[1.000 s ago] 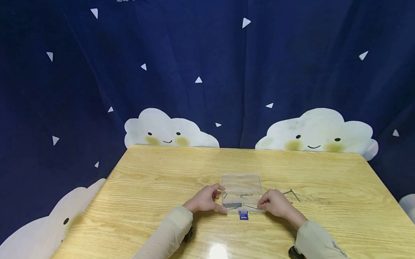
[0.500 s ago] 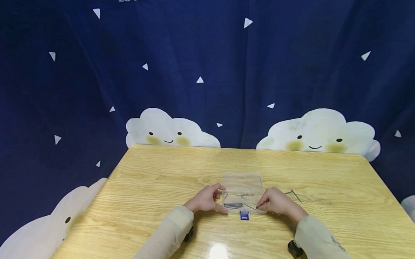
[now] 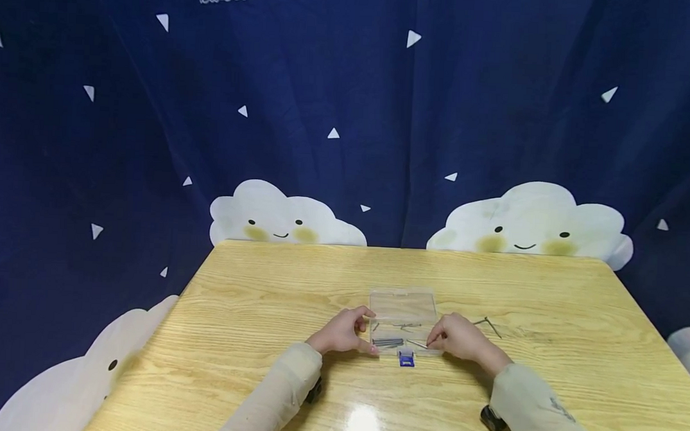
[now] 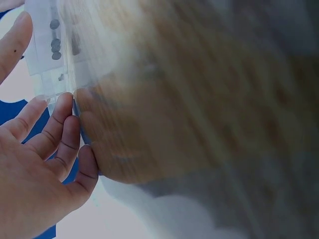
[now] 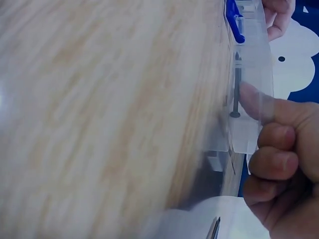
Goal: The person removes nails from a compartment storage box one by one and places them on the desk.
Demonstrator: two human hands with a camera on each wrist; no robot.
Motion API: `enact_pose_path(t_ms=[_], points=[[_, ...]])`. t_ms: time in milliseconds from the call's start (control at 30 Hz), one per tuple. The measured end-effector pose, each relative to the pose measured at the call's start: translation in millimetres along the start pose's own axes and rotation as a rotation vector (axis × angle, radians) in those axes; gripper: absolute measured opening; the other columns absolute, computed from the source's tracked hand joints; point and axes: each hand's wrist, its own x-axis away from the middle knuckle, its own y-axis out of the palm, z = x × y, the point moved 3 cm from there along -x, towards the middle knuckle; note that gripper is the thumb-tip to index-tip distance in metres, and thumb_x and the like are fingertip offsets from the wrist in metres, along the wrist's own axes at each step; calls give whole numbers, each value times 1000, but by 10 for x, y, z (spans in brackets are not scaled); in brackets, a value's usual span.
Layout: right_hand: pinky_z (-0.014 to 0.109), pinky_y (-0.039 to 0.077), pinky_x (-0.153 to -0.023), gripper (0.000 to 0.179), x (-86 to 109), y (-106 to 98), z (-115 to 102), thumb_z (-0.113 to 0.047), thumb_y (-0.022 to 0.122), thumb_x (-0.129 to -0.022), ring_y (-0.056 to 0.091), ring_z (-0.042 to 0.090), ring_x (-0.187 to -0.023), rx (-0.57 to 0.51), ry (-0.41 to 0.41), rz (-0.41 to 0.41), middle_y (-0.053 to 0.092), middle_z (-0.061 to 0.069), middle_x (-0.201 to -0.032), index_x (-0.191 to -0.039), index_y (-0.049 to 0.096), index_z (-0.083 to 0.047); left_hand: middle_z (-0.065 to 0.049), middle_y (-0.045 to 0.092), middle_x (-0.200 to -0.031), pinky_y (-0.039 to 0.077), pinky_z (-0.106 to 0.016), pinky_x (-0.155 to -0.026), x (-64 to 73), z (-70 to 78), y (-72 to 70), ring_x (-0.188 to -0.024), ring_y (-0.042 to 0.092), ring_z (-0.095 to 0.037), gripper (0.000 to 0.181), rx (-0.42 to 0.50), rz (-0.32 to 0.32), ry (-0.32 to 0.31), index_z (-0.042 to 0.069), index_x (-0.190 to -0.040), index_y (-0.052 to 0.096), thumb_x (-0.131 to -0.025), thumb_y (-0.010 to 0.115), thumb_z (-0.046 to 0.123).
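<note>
A clear plastic box stands on the table with its lid folded back. My left hand grips its left end, thumb at the front corner and fingers round the side. Several long nails lie together in the front left compartment. Small nails are scattered in the rear part. At the front right my right hand reaches into the box and pinches a nail near its head; the far side of this grip is hidden. A blue latch hangs from the front wall.
To the right of the box, loose nails rest on the wooden table. Black wrist cameras sit under the sleeves. A dark blue curtain with clouds hangs behind the table.
The nail at my right fingertips has shifted slightly in angle, and the right hand has moved a little with it. My left hand keeps its place on the box.
</note>
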Motion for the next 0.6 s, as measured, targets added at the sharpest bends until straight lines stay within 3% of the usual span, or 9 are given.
enact_pose_path(t_ms=[300,600], points=[[26,43,-56,9,8,-11,-69,-9,69,-79,51,2,-60,119,-57,6,63,-9,-70,-72,70,-14,-9,54,-81,37,-23,-63,-22,-5,12,-66,42,-11,66,-10,0,-61,1,-118,52,-65,83,25],[23,40,-53,11,28,-21,-18,-6,66,-82,41,-1,-54,0,-122,-15,59,-10,-66,-72,68,-12,-7,54,-79,36,-23,-61,-9,24,0,-62,39,-9,64,-12,-8,-64,2,-119,52,-66,82,25]])
